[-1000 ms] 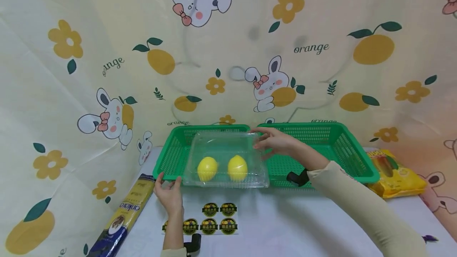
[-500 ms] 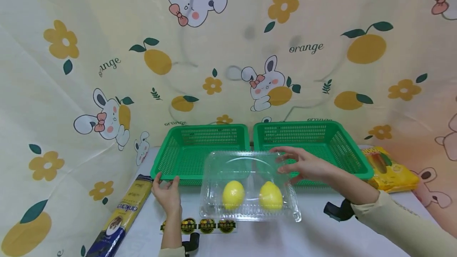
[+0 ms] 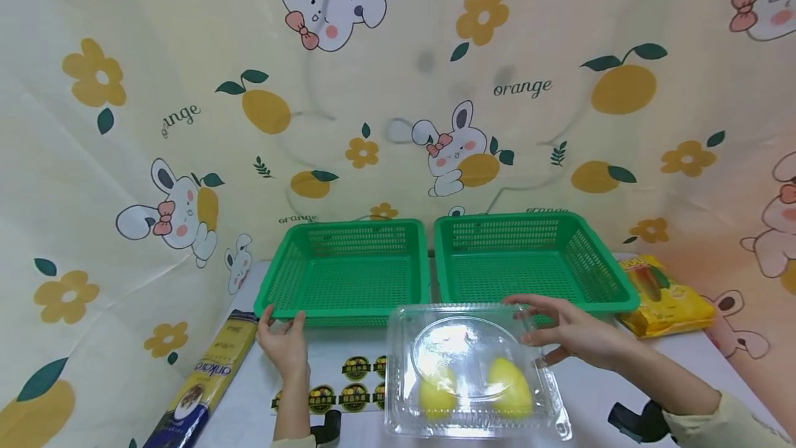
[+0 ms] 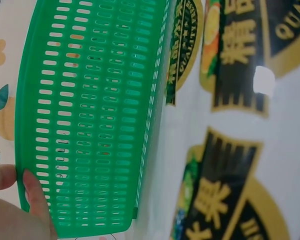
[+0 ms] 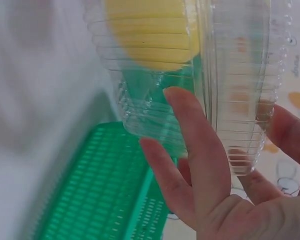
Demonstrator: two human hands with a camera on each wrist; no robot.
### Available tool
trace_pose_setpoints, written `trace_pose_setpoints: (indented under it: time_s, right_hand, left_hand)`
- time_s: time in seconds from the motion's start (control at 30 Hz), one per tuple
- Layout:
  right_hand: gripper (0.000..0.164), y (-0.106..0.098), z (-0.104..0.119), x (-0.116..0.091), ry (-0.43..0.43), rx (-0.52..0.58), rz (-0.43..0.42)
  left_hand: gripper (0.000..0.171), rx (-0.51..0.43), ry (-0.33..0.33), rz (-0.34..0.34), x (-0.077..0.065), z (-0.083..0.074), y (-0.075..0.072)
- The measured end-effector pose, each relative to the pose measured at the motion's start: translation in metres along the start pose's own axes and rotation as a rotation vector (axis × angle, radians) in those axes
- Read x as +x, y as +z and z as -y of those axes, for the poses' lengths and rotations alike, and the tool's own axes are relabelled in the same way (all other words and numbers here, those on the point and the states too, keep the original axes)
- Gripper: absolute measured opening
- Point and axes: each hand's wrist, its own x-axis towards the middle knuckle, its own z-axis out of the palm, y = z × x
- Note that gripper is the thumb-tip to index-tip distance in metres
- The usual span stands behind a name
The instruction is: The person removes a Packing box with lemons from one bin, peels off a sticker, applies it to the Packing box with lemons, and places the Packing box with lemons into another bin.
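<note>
My right hand holds a clear plastic clamshell box by its right side, with fingers spread along that side in the right wrist view. Two lemons lie inside the box, seen through the glare on its lid. The box is raised over the table in front of the baskets, closed and tilted towards me. At the near left corner of the left green basket, my left hand pinches the rim between thumb and fingers. The left wrist view shows that grip on the rim close up.
A second green basket stands to the right of the first. A sheet of round black-and-gold stickers lies partly behind the box. A blue-and-gold "ankara" packet is at far left, a yellow bag at far right.
My right hand has carried the box with the lemons from above the left basket towards me and to the right, lowering it in the head view. The left hand keeps its grip on the basket rim.
</note>
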Motion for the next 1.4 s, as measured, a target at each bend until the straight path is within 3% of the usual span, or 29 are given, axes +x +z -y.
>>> trace_pose_setpoints:
  time_s: [0.3,0.67,1.4]
  right_hand:
    - [0.055,-0.003,-0.025,-0.008,0.013,0.022,0.015]
    - [0.058,-0.013,-0.048,-0.008,0.040,0.025,-0.023]
    - [0.061,-0.029,-0.070,0.002,0.045,0.022,-0.031]
  left_hand:
    - [0.062,0.008,0.000,0.003,0.001,0.002,-0.001]
    - [0.062,-0.008,0.019,0.017,0.003,-0.001,0.000]
    - [0.063,0.012,0.004,-0.001,0.000,0.000,0.001]
